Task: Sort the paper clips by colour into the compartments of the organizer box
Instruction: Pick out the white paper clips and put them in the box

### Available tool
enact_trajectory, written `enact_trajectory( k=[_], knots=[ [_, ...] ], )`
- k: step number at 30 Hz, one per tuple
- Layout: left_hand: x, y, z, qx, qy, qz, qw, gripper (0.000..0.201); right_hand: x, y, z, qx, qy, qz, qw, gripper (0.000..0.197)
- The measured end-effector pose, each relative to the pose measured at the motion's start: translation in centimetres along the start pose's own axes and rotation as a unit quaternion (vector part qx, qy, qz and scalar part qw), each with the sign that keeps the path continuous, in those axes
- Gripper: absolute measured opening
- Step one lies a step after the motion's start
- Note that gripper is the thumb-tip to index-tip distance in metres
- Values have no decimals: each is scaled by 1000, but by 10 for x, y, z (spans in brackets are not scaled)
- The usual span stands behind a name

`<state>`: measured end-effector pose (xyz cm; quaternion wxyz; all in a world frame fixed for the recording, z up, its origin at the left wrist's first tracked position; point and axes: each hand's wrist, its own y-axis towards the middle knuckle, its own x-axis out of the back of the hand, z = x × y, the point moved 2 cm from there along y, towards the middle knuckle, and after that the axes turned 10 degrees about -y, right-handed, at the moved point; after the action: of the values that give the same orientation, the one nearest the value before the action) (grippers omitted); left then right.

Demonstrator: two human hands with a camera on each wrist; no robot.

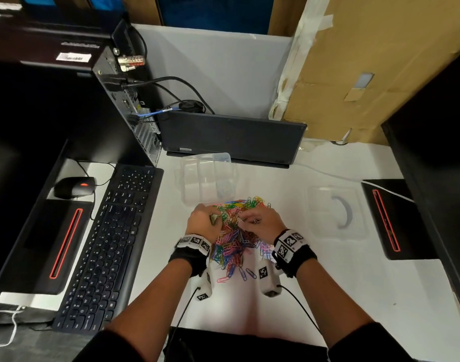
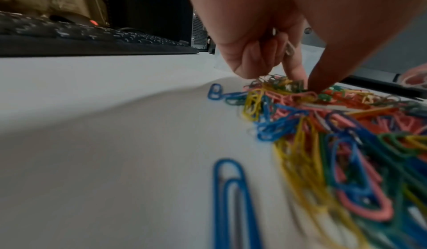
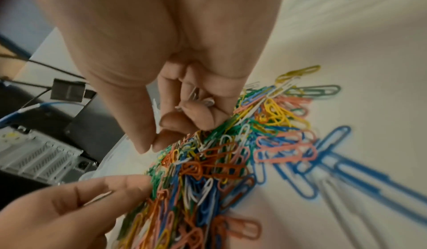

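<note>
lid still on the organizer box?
No: in the head view the organizer box stands open beyond the paper clips, and its clear lid lies apart on the table to the right.

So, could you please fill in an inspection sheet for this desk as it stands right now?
Surface: white desk, no spills seen.
Job's things: mixed-colour paper clip pile in front of the clear organizer box; box holds a few pale clips in one compartment, the others look bare.
Clutter: clear lid right of the pile; keyboard, mouse, closed laptop.
Grippers: left hand and right hand both over the pile, each pinching pale clips.
Cables: wrist camera leads; white cable at right; leads into the computer tower.
Surroundings: cardboard, white partition.
</note>
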<state>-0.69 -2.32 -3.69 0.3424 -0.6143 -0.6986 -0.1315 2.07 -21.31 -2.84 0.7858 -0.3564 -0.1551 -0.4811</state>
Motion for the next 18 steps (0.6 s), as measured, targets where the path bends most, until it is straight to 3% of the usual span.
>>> enact_trajectory(
  k=[3, 5, 9, 12, 18],
  knots=[
    [5, -2, -2, -11, -22, -39, 999, 7, 0, -2, -3, -3, 38, 35, 999, 25],
    [6, -1, -3, -19, -29, -66, 997, 10, -3, -4, -5, -40, 126, 55, 990, 23],
    [5, 2, -3, -4, -16, -84, 996, 17, -7, -10, -1, -120, 352, 101, 923, 17],
    [3, 3, 0, 15, 10, -70, 997, 21, -7, -12, 4, -137, 423, 128, 887, 13],
    [2, 1, 3, 15, 22, -36, 999, 17, -7, -10, 0, -122, 401, 132, 898, 9]
  ],
)
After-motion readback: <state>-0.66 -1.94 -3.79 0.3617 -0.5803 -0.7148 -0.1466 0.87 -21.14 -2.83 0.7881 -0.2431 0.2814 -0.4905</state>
